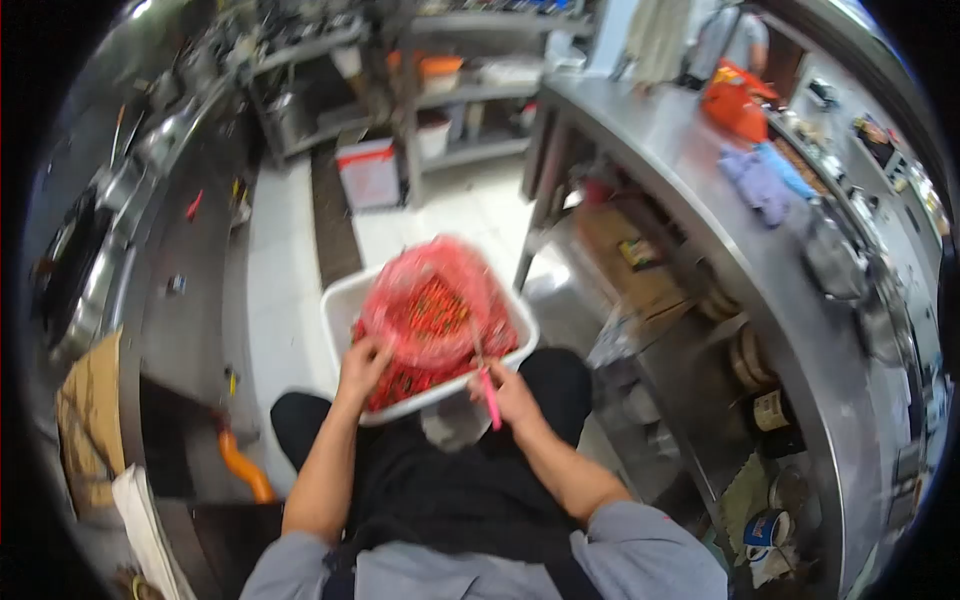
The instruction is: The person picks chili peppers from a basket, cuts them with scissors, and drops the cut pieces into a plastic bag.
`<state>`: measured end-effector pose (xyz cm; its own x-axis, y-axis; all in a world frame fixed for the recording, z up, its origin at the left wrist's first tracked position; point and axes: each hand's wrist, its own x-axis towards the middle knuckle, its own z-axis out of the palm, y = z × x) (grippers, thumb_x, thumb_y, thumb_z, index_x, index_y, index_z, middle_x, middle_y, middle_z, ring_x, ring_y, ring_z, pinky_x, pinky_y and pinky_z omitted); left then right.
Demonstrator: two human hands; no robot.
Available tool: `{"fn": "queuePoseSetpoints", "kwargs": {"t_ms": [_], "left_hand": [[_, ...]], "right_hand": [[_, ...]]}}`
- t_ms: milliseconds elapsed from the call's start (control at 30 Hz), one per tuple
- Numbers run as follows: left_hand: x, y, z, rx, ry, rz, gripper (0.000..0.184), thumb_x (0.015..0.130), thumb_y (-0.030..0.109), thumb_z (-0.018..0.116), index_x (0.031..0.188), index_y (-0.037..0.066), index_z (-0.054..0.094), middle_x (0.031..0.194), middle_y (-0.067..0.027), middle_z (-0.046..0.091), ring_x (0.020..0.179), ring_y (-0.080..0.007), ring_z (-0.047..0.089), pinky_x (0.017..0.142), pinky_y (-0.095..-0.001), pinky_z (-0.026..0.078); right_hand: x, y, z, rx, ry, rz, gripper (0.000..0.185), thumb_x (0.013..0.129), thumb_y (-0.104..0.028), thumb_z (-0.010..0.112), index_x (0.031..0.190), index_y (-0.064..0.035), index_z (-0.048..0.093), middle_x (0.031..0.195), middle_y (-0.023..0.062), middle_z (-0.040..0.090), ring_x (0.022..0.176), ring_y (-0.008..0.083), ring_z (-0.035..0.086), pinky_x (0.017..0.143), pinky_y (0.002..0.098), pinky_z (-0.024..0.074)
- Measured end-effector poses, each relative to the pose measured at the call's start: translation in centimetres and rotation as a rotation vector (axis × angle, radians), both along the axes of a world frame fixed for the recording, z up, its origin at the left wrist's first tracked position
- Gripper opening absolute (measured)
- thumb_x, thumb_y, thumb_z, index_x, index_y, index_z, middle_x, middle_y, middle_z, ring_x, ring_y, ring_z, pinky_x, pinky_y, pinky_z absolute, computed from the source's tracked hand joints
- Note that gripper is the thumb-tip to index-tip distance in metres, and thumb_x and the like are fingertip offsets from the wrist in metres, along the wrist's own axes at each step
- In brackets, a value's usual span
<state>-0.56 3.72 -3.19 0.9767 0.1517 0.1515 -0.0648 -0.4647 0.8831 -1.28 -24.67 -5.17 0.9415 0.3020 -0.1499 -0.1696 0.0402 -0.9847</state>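
Observation:
A white plastic tub (335,318) stands on the floor between my knees. In it lies a pink plastic bag (455,262), its mouth spread wide around small red and greenish pieces (438,308) that look like cut chillies. More red chillies (425,380) lie in the tub on the side near me. My right hand (508,395) grips pink-handled scissors (489,392), the blades pointing away from me over the bag's right side. My left hand (365,365) is at the bag's near left edge, fingertips pinched together; blur hides what is between them.
A steel counter (690,180) curves along the right, with shelves holding cardboard and bottles below. Steel cabinets (190,290) line the left, an orange hose (243,468) beside them. A white bin with a red rim (370,175) stands ahead. Another person (735,45) is at the far right.

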Motion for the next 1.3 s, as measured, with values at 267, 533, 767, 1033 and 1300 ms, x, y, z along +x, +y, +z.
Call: {"fn": "queuePoseSetpoints", "kwargs": {"t_ms": [267,533,767,1033,1300], "left_hand": [[1.7,-3.2,2.6,-0.282,0.050,-0.067,0.016,0.090,0.015,0.065,0.092,-0.001,0.065,0.076,-0.0021,0.064,0.067,-0.0090,0.059,0.061,-0.0255,0.048],[0.9,-4.5,3.6,-0.027,0.090,-0.213,0.017,0.088,0.015,0.066,0.095,0.000,0.067,0.072,-0.0048,0.064,0.065,-0.0100,0.059,0.059,-0.0282,0.047],[3.0,-3.9,1.7,0.018,0.148,-0.136,0.022,0.086,0.022,0.067,0.094,0.001,0.070,0.073,-0.0116,0.067,0.067,-0.0178,0.063,0.063,-0.0341,0.049],[3.2,-3.6,0.4,-0.060,0.165,-0.056,0.023,0.087,0.022,0.066,0.094,0.000,0.069,0.072,-0.0104,0.067,0.066,-0.0159,0.064,0.062,-0.0326,0.050],[2.4,-4.9,1.9,-0.078,0.150,-0.247,0.021,0.089,0.019,0.063,0.096,0.000,0.068,0.069,-0.0087,0.065,0.062,-0.0138,0.063,0.057,-0.0311,0.049]], "right_hand": [[-2.8,1.4,2.6,0.072,-0.018,0.188,0.043,0.090,-0.013,0.064,0.129,0.0002,0.050,0.094,0.0088,0.066,0.077,0.0137,0.065,0.059,0.0229,0.0474],[-0.3,3.2,3.1,0.002,-0.028,0.159,0.047,0.088,-0.022,0.069,0.125,0.0007,0.052,0.092,0.0079,0.066,0.074,0.0124,0.064,0.057,0.0227,0.0463],[2.1,4.0,3.6,-0.094,0.162,0.165,0.040,0.085,-0.031,0.072,0.107,0.0003,0.061,0.069,0.0046,0.061,0.047,0.0107,0.055,0.042,0.0248,0.0417],[0.2,3.3,3.4,-0.026,0.247,0.101,0.041,0.086,-0.030,0.071,0.112,-0.0004,0.059,0.071,0.0055,0.062,0.045,0.0110,0.056,0.039,0.0237,0.0411],[0.6,3.8,3.1,0.020,0.178,0.106,0.048,0.086,-0.028,0.072,0.120,0.0006,0.055,0.076,0.0066,0.064,0.053,0.0115,0.059,0.046,0.0249,0.0457]]}}
